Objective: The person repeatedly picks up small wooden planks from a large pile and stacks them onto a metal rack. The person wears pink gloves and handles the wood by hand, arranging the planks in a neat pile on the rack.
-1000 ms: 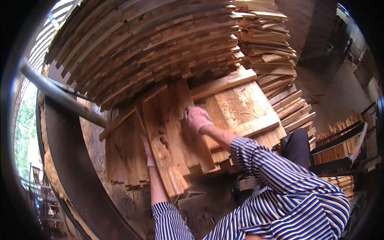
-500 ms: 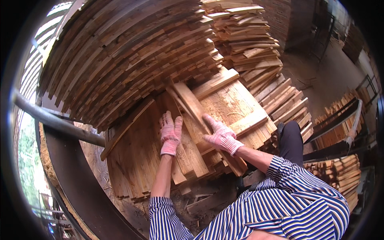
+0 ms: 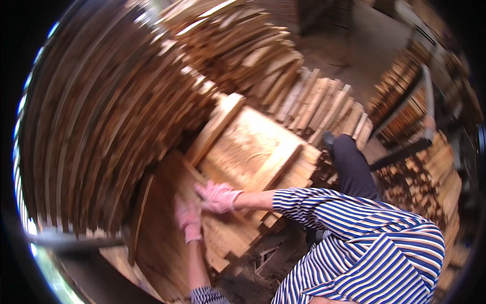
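Observation:
Both my hands wear pink knit gloves and are close together over a layer of flat wooden boards [image 3: 223, 233]. My left hand [image 3: 188, 220] is over the brown board surface, its fingers smeared by motion. Just right of it, my right hand [image 3: 218, 196] reaches leftward with fingers apart, low over the boards; whether it presses on one cannot be made out. Beyond the right hand is a pale panel [image 3: 243, 142] dusted with sawdust. One thick wooden strip [image 3: 215, 129] lies along its left side, and another strip [image 3: 276, 164] along its right.
A tall stack of boards [image 3: 101, 116] rises at the left. More stacked planks [image 3: 243, 55] stand at the back, with a row of sticks [image 3: 329, 106] beside them. Bundled wood [image 3: 410, 182] and a metal frame [image 3: 428, 101] are on the right. A dark curved surface [image 3: 96, 278] lies lower left.
The view has swung, so the stacks appear turned and shifted left. My hands have come closer together. The narrow plank that lay between them no longer shows clearly.

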`<state>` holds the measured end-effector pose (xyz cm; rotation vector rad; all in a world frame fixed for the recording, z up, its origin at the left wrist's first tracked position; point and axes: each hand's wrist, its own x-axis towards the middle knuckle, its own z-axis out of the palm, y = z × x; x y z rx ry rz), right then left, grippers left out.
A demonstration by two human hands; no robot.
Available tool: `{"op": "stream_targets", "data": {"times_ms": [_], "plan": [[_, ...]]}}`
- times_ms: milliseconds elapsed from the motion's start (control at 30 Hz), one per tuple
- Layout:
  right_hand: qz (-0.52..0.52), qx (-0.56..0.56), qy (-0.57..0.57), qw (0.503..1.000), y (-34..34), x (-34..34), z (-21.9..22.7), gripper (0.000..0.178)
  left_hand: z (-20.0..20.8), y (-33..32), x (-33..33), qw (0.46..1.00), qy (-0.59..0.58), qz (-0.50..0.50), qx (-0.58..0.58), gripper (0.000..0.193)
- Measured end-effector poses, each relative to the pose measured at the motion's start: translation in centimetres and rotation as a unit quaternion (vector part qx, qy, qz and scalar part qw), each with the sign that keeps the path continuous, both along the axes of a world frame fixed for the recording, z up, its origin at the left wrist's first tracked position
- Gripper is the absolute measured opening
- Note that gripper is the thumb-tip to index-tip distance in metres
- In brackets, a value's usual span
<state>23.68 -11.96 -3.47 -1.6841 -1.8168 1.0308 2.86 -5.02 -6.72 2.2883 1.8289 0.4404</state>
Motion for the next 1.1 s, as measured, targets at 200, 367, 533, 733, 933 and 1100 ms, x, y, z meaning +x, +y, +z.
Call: {"op": "stream_targets", "data": {"times_ms": [200,367,533,733,933,1100], "plan": [[0.047,0.106,0.05,0.992,-3.8,9.1,1.2,0.077,9.0,6.7,16.2,0.994,-0.08,-0.077,0.022,0.065],[-0.248,0.298,0.069,0.919,-8.5,22.0,-0.9,0.057,5.3,8.6,38.3,0.914,-0.198,-0.336,-0.114,0.053],[-0.591,0.175,0.098,0.781,-12.9,39.0,-6.1,0.053,-7.5,6.1,57.6,0.809,-0.033,-0.466,-0.357,0.053],[-0.709,0.161,0.253,0.638,-16.7,49.9,-11.6,0.05,-26.7,3.6,64.0,0.784,0.233,-0.424,-0.389,0.081],[-0.76,0.128,0.23,0.595,-17.8,57.0,-16.9,0.05,-37.9,-3.8,67.0,0.844,0.278,-0.421,-0.181,0.09],[-0.651,0.057,0.386,0.651,-14.0,57.0,-20.7,0.053,-44.8,1.2,64.8,0.879,0.288,-0.279,-0.256,0.052]]}}
